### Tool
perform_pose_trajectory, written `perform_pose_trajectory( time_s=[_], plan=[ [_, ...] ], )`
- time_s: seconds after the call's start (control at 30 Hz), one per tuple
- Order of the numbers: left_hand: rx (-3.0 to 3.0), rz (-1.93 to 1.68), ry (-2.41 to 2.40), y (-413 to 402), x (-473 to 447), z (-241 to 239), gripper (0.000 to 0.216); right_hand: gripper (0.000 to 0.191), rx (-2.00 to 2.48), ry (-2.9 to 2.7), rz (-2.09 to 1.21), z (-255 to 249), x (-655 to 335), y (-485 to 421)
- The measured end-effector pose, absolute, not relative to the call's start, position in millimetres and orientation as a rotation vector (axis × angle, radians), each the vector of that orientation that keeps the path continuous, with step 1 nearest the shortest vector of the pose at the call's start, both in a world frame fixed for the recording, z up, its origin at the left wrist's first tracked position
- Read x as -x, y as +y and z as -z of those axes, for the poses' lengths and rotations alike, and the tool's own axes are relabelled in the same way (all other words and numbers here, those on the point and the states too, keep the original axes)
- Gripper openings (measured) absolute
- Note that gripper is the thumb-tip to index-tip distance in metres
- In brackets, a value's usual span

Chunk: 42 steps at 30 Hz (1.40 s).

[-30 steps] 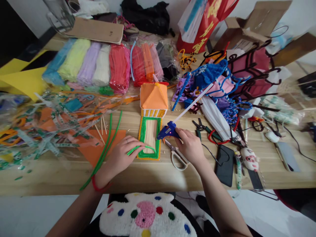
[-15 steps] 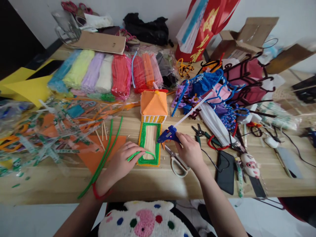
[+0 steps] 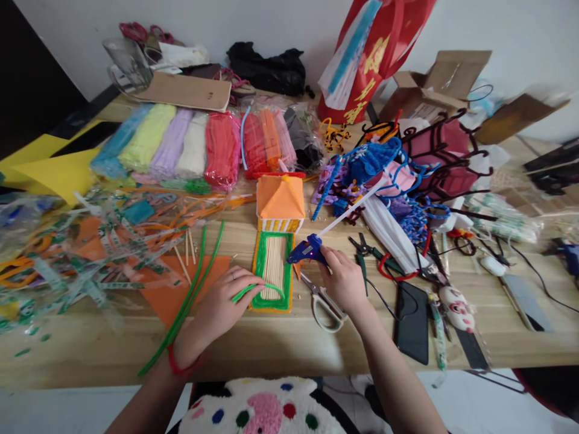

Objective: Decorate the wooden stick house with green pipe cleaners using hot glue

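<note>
Pinched in my left hand (image 3: 235,295) is a green pipe cleaner (image 3: 274,287), whose free end curves over the near part of a small craft base. That base has a floor of thin wooden sticks (image 3: 274,259) and a green and yellow border (image 3: 259,265). At its far end stands a little house with an orange roof (image 3: 281,198) and a striped wall. My right hand (image 3: 341,274) grips a blue glue gun (image 3: 307,249), its nozzle at the border's right side. A long white glue stick (image 3: 348,211) sticks out of its back.
Scissors (image 3: 326,304) lie beside my right hand, with pliers (image 3: 362,246) and a black phone (image 3: 411,322) farther right. Two green pipe cleaners (image 3: 190,295) rest on orange sheet at left. Bagged bundles (image 3: 165,141) line the back; a red bag (image 3: 362,72) stands behind.
The whole view has shifted slightly, so the scene sits a little lower. My left hand still holds the pipe cleaner and my right the glue gun, both nearly unmoved over the base.
</note>
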<state>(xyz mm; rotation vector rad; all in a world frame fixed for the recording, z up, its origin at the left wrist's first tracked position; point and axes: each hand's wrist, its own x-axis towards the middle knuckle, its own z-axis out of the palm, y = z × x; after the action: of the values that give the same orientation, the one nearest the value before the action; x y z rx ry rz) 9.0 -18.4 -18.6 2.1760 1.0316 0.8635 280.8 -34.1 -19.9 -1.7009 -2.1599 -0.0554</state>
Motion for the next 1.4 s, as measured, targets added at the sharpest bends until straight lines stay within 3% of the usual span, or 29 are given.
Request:
perform_pose_trajectory(
  time_s=[1.03,1.2,1.4],
  plan=[
    [-2.196,-0.848,1.047,-16.9,-10.7,23.7,0.010,0.031,1.531,-2.184,0.397,35.7,-277.9,-27.4],
    [-2.168,-0.851,1.042,-15.1,-11.4,25.4,0.010,0.021,1.637,-1.848,0.285,41.0,-274.6,-33.2],
    [-2.102,-0.881,1.080,-1.6,-25.6,33.0,0.012,0.043,2.018,-1.246,0.137,45.8,-283.0,-49.5]
  ],
)
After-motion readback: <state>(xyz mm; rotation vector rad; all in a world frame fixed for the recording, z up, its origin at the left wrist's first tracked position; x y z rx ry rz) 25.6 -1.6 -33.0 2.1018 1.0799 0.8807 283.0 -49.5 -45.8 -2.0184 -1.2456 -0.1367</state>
